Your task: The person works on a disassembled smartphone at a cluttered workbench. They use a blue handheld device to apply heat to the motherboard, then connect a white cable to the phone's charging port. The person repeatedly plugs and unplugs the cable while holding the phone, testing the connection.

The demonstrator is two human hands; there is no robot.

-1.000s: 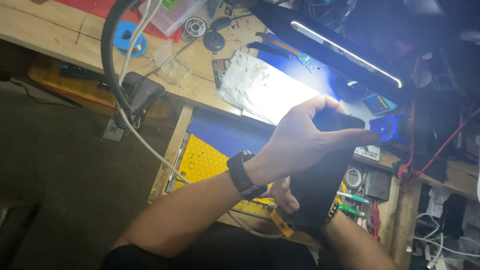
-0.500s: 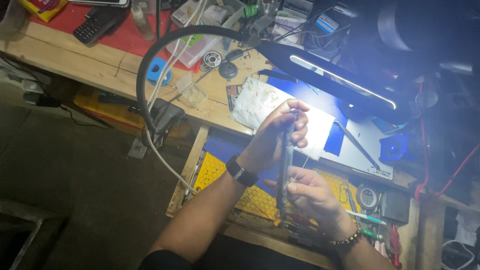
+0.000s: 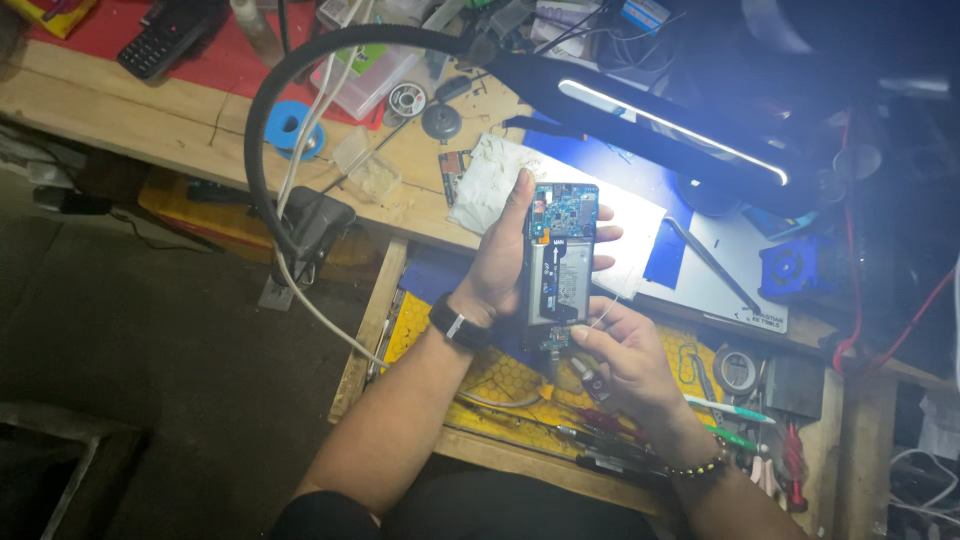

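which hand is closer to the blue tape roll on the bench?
Left. The left hand, gripping the opened phone, sits between the blue tape roll and the right hand, which is lower, at the phone's bottom edge.

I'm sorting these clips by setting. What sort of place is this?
Most likely a phone repair bench: the left hand holds an opened phone with its circuit board and battery bared, under a bench lamp, above a drawer of hand tools.

Wooden workbench point(image 3: 150, 120): red mat point(image 3: 215, 62), blue tape roll point(image 3: 293, 125), white cloth point(image 3: 490, 180), clamped lamp point(image 3: 660, 125); open drawer point(image 3: 372, 320) holds yellow mat point(image 3: 500, 370), pens
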